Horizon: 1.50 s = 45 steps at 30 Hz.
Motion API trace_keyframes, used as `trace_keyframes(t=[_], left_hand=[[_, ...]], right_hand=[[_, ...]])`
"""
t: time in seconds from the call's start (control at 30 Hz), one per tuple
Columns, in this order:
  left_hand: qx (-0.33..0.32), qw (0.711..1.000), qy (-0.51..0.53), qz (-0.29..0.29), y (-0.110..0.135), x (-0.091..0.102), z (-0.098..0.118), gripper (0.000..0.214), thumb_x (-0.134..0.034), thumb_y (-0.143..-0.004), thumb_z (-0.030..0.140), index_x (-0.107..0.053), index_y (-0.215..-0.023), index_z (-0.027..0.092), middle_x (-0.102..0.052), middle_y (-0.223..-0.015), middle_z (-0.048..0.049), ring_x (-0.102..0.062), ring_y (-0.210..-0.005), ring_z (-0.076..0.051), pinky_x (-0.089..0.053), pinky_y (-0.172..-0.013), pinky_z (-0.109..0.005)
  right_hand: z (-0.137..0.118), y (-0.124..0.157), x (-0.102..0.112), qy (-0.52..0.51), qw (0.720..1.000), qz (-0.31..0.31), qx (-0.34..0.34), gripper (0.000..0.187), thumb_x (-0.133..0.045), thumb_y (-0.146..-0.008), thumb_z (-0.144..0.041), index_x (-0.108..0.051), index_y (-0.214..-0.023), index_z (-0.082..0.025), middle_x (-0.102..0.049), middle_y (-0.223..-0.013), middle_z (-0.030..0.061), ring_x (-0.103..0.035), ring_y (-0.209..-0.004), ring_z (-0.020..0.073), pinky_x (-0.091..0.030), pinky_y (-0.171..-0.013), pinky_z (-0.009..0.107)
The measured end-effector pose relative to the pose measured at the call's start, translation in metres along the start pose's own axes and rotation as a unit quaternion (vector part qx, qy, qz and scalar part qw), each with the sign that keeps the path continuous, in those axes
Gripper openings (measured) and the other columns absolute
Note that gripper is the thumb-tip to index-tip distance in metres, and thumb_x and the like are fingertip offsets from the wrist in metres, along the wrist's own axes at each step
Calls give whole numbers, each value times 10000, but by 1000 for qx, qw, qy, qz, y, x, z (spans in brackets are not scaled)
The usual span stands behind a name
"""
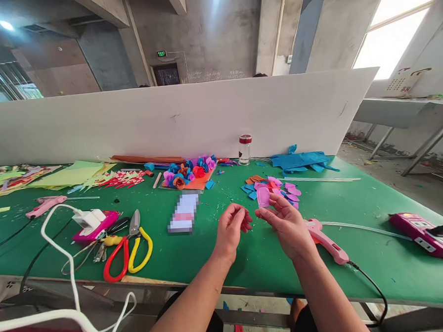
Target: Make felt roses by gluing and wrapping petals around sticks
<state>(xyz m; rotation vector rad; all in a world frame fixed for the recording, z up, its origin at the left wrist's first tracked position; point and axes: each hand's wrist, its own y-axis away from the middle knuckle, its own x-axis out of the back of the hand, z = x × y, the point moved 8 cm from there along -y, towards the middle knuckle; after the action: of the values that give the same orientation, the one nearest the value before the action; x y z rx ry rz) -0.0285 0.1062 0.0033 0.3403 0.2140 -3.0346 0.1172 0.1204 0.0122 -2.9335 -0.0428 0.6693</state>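
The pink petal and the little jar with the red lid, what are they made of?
The pink petal, held by the right hand, looks like thin matte foam or felt sheet: flat colour, no shine. The jar seems clear glass or plastic, see-through; its red lid looks plastic.

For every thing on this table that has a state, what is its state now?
left hand, fingers curled, hold unclear.
right hand, pinching the pink petal.
pink petal, held up by its lower edge.
glue gun, lying on its side, corded.
jar, upright, red lid on.
shears, lying flat, blades shut.
power strip, one plug inserted.
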Motion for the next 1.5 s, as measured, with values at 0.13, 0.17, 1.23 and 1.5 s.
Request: trace_keyframes(t=[0.13,0.17,1.23,1.5], left_hand=[[-7,999,7,31,-7,13,7,219,-643,-784,410,-611,-766,194,-640,-690,2,-562,-595,-131,-419,-567,-242],[-11,999,10,40,-9,17,8,223,-658,-771,412,-618,-769,193,-642,-694,2,-564,-597,-131,-419,-565,-240],[68,985,85,-133,-15,7,9,265,-795,-736,346,-788,-937,174,-700,-749,-45,-563,-673,-127,-466,-718,-265],[57,989,81,-110,-16,9,12,289,-817,-702,321,-793,-939,158,-716,-741,-62,-556,-623,-124,-475,-667,-267]], right_hand=[[-1,-1,-6,10,1000,-12,13,516,-869,-574,-298,-635,-1028,-224,-668,-994,12,-667,-707,139,-532,-736,303],[0,-1,-8,11,1000,-17,12,509,-861,-577,-296,-634,-1027,-226,-667,-1001,14,-667,-697,136,-531,-724,299],[17,5,-38,-22,992,-115,-45,588,-865,-617,-296,-595,-1135,-231,-638,-1007,17,-691,-688,134,-552,-786,333],[20,6,-38,-24,992,-112,-54,613,-874,-598,-298,-592,-1137,-225,-659,-947,5,-686,-679,133,-554,-778,324]])
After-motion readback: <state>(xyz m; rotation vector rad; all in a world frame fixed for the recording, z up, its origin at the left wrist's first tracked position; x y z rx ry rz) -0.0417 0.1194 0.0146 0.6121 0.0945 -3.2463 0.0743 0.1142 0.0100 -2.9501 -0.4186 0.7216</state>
